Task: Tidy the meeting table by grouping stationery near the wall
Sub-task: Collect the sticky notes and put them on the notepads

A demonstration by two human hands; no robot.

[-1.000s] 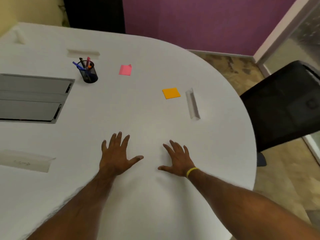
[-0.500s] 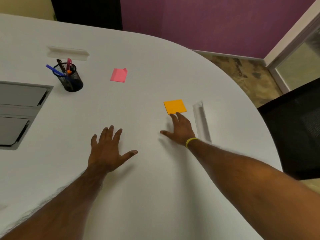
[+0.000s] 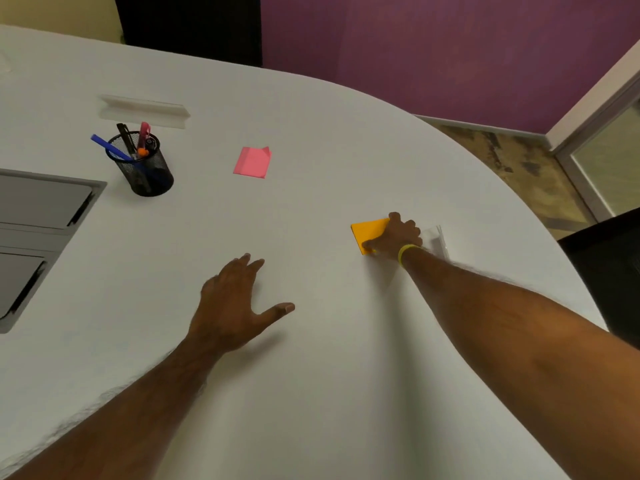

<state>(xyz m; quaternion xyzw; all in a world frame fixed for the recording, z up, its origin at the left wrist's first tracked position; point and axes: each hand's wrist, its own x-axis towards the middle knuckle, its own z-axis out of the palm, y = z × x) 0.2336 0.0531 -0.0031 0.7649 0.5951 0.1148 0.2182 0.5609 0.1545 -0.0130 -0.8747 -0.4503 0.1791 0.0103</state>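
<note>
An orange sticky-note pad [image 3: 367,233] lies on the white table [image 3: 311,393] toward its right edge. My right hand [image 3: 398,237], with a yellow band on the wrist, grips the pad: fingers over its right side, thumb at its near corner. My left hand [image 3: 235,303] rests flat on the table with fingers spread and holds nothing. A pink sticky-note pad [image 3: 252,162] with a curled corner lies farther back. Left of it stands a black mesh pen cup [image 3: 145,168] with several pens.
A clear name-card holder [image 3: 438,239] sits just right of my right hand, another [image 3: 143,110] behind the pen cup. A grey cable hatch [image 3: 38,233] is set into the table at the left. A black chair [image 3: 606,271] stands at the right; a purple wall [image 3: 433,50] is behind.
My right hand reached forward from the table's near part and closed on the orange pad. The left hand stayed flat on the table. The view moved closer to the table.
</note>
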